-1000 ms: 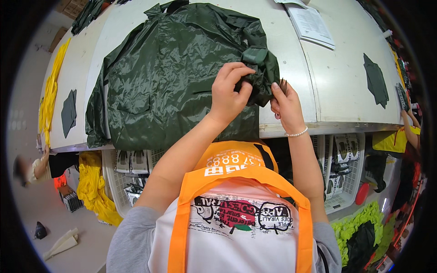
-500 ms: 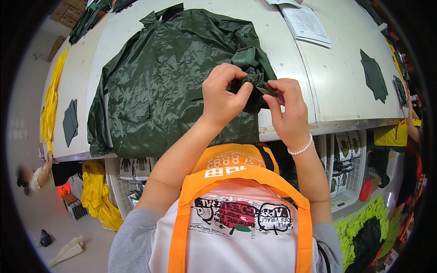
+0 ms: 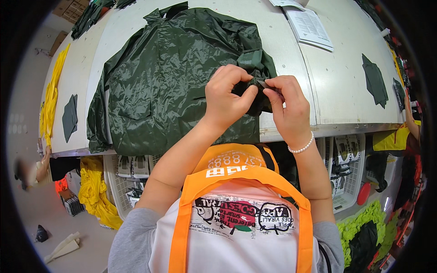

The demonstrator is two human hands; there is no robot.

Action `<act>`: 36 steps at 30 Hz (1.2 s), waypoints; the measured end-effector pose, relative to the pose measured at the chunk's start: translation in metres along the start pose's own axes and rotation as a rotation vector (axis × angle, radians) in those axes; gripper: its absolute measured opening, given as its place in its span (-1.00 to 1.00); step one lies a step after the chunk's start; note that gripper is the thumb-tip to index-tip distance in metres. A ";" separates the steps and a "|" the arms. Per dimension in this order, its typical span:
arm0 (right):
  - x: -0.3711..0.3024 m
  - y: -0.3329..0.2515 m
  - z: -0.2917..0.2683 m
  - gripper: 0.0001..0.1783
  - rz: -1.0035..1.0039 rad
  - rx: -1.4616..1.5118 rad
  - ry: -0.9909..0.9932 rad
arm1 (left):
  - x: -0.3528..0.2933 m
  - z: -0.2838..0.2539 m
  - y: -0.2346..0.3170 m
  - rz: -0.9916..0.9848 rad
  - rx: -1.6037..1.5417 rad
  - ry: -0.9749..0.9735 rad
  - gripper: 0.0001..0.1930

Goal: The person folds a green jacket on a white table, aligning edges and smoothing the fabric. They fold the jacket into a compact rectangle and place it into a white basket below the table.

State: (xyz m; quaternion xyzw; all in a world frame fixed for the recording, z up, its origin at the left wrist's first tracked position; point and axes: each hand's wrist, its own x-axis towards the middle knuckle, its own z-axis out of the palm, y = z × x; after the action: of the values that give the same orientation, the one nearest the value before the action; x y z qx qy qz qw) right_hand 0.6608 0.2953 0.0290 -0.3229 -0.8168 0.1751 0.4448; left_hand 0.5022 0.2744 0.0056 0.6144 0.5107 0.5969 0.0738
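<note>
Here, the left fingers (image 3: 238, 73) clamp one dark-green jacket (image 3: 168, 73); the right fingers (image 3: 281, 83) pinch one small grey tool (image 3: 263, 84).

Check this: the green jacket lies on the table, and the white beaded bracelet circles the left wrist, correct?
Not quite: the head view shows the white beaded bracelet on the right wrist; the green jacket does lie on the table.

Bright light glares off the jacket (image 3: 168, 77) — edges bend darkly.
</note>
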 end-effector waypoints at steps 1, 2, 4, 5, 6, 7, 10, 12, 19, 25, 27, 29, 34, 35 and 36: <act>-0.001 -0.001 -0.001 -0.82 0.034 0.040 -0.003 | 0.000 0.000 0.000 0.002 0.000 0.004 -0.87; -0.002 -0.002 -0.002 -0.82 0.069 0.079 -0.006 | 0.000 0.000 0.000 0.004 -0.001 0.007 -0.87; -0.004 -0.002 -0.004 -0.83 0.138 0.164 -0.016 | -0.001 -0.001 0.000 0.016 0.007 0.016 -0.86; -0.004 -0.002 -0.005 -0.83 0.173 0.206 -0.022 | -0.001 -0.001 -0.001 0.025 0.012 0.021 -0.86; -0.004 -0.003 -0.007 -0.83 0.197 0.228 -0.041 | -0.001 0.000 -0.001 0.033 0.011 0.023 -0.86; -0.004 -0.004 -0.008 -0.83 0.221 0.250 -0.060 | -0.001 0.000 -0.002 0.082 0.043 0.021 -0.86; -0.002 -0.006 -0.011 -0.83 0.245 0.284 -0.093 | -0.001 -0.001 -0.001 0.186 0.131 -0.001 -0.85; -0.002 -0.005 -0.012 -0.83 0.235 0.280 -0.101 | -0.001 -0.002 0.002 0.196 0.173 -0.038 -0.84; -0.004 -0.006 -0.012 -0.83 0.137 0.131 -0.078 | -0.001 0.002 -0.001 0.207 0.150 -0.002 -0.85; -0.008 0.004 -0.004 -0.84 0.100 0.118 0.008 | -0.004 0.000 0.003 0.132 0.127 -0.040 -0.84; -0.005 0.003 -0.010 -0.82 0.201 0.146 0.030 | -0.003 -0.001 0.003 0.146 0.144 -0.032 -0.84; -0.004 0.007 -0.010 -0.73 0.299 0.310 0.056 | -0.003 0.001 -0.001 0.177 0.145 -0.002 -0.85; -0.002 -0.005 -0.008 -0.64 0.230 0.226 -0.072 | -0.003 0.003 -0.002 0.191 0.137 0.006 -0.86; -0.006 -0.003 -0.003 -0.65 0.275 0.249 -0.026 | -0.003 0.004 -0.003 0.182 0.125 0.012 -0.86; -0.009 -0.001 0.001 -0.65 0.320 0.274 0.019 | -0.003 0.004 -0.004 0.173 0.115 0.018 -0.86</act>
State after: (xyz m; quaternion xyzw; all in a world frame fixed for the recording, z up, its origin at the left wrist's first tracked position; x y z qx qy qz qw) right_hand 0.6628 0.2889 0.0236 -0.3866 -0.7195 0.3496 0.4589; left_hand 0.5035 0.2764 -0.0003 0.6539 0.4897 0.5764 -0.0181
